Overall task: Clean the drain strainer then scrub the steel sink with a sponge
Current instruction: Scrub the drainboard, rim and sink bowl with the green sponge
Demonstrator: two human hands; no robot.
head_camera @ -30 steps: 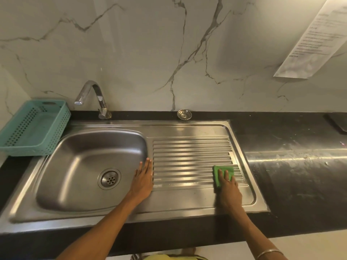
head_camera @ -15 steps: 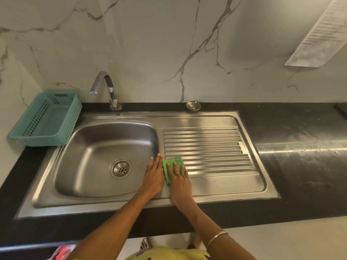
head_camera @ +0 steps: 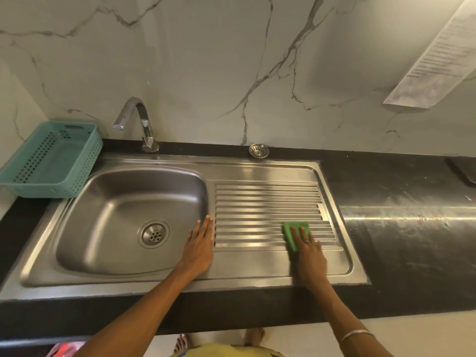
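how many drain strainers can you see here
2: one drain strainer loose on the black counter against the wall, one strainer fitted in the sink basin's drain. None seems hidden.

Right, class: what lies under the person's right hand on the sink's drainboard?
A green sponge, pressed flat onto the ribbed drainboard by the right hand. Its far edge shows beyond the fingers; the part beneath the palm, and the ribs under it, are covered.

The right hand (head_camera: 307, 253) covers part of the sponge (head_camera: 293, 231); the paper sheet's (head_camera: 435, 60) print is illegible.
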